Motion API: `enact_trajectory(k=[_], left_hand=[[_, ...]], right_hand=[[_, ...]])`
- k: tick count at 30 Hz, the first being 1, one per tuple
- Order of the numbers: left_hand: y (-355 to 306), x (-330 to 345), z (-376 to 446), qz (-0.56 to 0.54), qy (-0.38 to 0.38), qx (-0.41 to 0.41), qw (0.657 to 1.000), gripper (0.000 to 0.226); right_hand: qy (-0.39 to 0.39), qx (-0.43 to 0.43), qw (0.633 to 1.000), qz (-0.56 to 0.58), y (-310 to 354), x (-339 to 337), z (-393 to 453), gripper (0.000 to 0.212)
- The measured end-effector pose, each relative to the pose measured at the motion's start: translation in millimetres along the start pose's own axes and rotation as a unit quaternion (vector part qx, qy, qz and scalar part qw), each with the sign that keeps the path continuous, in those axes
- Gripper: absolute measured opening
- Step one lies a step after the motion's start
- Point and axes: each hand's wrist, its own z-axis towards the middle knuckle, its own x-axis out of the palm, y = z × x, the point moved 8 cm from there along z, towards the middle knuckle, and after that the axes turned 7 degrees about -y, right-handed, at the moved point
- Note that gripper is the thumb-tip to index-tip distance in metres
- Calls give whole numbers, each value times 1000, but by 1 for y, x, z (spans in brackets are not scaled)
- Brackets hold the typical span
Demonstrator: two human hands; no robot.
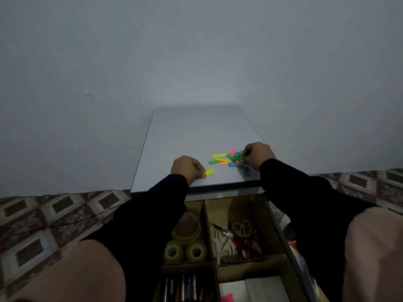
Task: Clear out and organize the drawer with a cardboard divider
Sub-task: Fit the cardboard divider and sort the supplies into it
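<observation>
Nearest the camera: an open drawer (pixel 281 227) fitted with a brown cardboard divider (pixel 206 221); rolls of clear tape (pixel 187 240) in the far-left compartment, scissors (pixel 234 238) far-right, pens (pixel 183 286) near-left, white paper pads (pixel 259 288) near-right.
Above it: a pale white tabletop (pixel 192 136), its near edge just over the drawer.
Task's thing: small bright paper strips (pixel 229 159), green, yellow, orange, blue and pink, heaped loosely on the tabletop's near-right part.
Left hand (pixel 188 168): fingers curled, pinching one short yellow strip (pixel 209 172) that lies flat, long axis running right and slightly away.
Right hand (pixel 258 155): curled over the heap's right side, fingertips pinching at a strip there; which one I cannot tell.
Deciding relation: the heap lies between the hands, touching the right, apart from the left; the right hand is nearer.
Edges: the heap sits near the tabletop's right and near edges, so strips could slide off.
Open room: bare surface to the left and beyond.
</observation>
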Motion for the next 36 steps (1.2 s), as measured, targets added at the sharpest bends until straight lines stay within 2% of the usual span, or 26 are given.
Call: enact_trajectory(k=[3,5,8,13,19,21,24,27,31,36], left_hand=[[18,-1,1,-154,-3,-57,986,15],[25,0,3,-217,-3,-69,974,15],[27,2,5,-257,11,-71,964,5],[28,4,7,-293,30,-72,953,9],[28,3,6,-306,26,-67,949,7],[28,2,5,-311,26,-63,948,8],[28,3,4,-315,25,-60,947,12],[29,2,3,-314,25,-62,947,13],[28,2,3,-310,31,-63,948,15],[24,3,8,-282,45,-77,955,15]], right_hand=[[-4,-5,999,36,4,-10,7,10],[19,-8,999,38,5,-12,10,16],[61,12,997,39,3,-11,9,9],[111,61,989,79,-7,1,1,26],[118,67,985,107,-8,1,2,23],[158,17,984,80,5,0,-3,10],[208,-134,968,-36,29,4,-13,29],[198,-240,936,-164,43,9,-19,38],[167,-270,920,-228,44,17,-21,31],[142,-269,929,-209,42,23,-16,16]])
